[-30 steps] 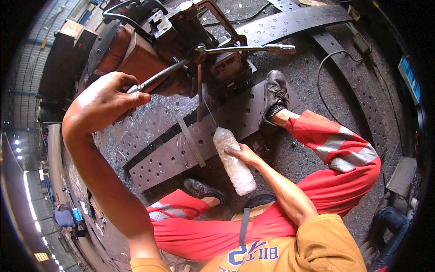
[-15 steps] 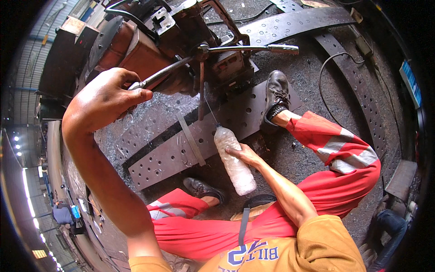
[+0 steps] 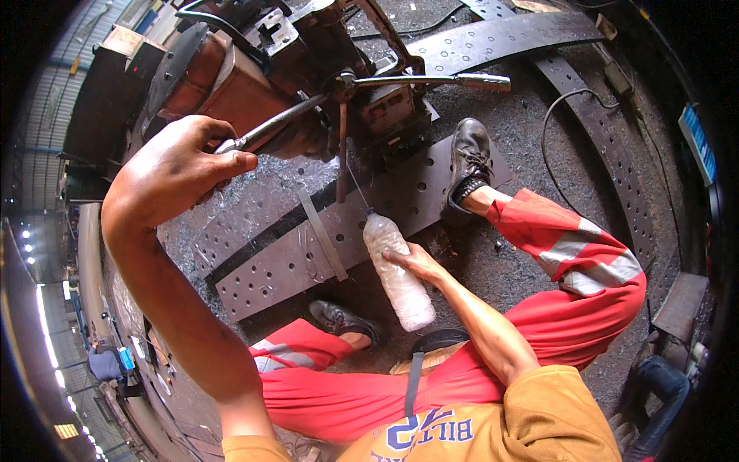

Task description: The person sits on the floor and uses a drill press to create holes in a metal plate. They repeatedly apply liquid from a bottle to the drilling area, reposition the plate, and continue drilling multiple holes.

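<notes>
My left hand point(image 3: 185, 160) is closed around the end of one lever arm of a drill press handle point(image 3: 289, 115), up at the left. The machine point(image 3: 315, 58), with a dark body and a rusty-red motor housing, stands just beyond. In my right hand point(image 3: 414, 263) is a whitish, cloudy plastic bottle point(image 3: 396, 269), tilted with its cap end toward the machine. A thin nozzle tube runs from the cap toward the underside of the machine. Below lies a steel plate point(image 3: 269, 273) drilled with many holes, crossed by a narrow flat bar point(image 3: 323, 235).
Curved perforated steel plates point(image 3: 500, 42) lie on the far side and to the right. A black cable point(image 3: 548, 127) loops over the floor there. Metal shavings point(image 3: 239, 192) are scattered around the machine. My shoes point(image 3: 471, 150) rest beside the drilled plate. Another person point(image 3: 104, 362) is at the far left.
Hardly anything differs. The view has shifted very slightly; both hands keep their hold on the lever and the bottle.
</notes>
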Available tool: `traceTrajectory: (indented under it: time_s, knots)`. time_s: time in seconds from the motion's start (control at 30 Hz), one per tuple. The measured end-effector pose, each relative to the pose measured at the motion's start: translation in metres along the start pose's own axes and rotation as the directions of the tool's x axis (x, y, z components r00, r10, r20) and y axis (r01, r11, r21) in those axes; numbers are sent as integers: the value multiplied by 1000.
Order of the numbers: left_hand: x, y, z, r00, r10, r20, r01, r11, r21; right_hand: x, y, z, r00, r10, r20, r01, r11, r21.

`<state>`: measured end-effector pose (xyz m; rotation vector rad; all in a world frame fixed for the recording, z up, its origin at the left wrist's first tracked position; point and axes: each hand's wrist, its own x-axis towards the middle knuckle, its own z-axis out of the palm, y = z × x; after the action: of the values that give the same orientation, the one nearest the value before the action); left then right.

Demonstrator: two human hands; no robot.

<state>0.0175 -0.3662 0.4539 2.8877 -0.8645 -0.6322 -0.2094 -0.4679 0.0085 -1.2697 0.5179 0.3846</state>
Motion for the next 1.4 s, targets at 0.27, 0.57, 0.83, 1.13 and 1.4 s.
traceTrajectory:
  time_s: [0.27, 0.57, 0.83, 1.13, 1.4]
  knots:
    - [-1, 1, 0, 1000, -15, 25, 15, 1000, -9, 1, -2, 1, 1000, 10, -12, -10, 1000, 13]
    - [9, -17, -2, 990, 133, -39, -123, 973, 195, 6, 2, 3, 1000, 24, -14, -24, 999, -38]
    - [10, -16, 1, 990, 141, 12, -141, 971, 194, 9, 6, 3, 998, 46, -37, -49, 995, -83]
    - [8, -15, 2, 984, 173, -39, -159, 957, 241, 11, 7, 2, 999, 53, -10, -54, 998, -36]
    - [7, -17, 0, 986, 166, -20, -159, 966, 203, 8, 4, 1, 999, 35, 1, -35, 999, -35]
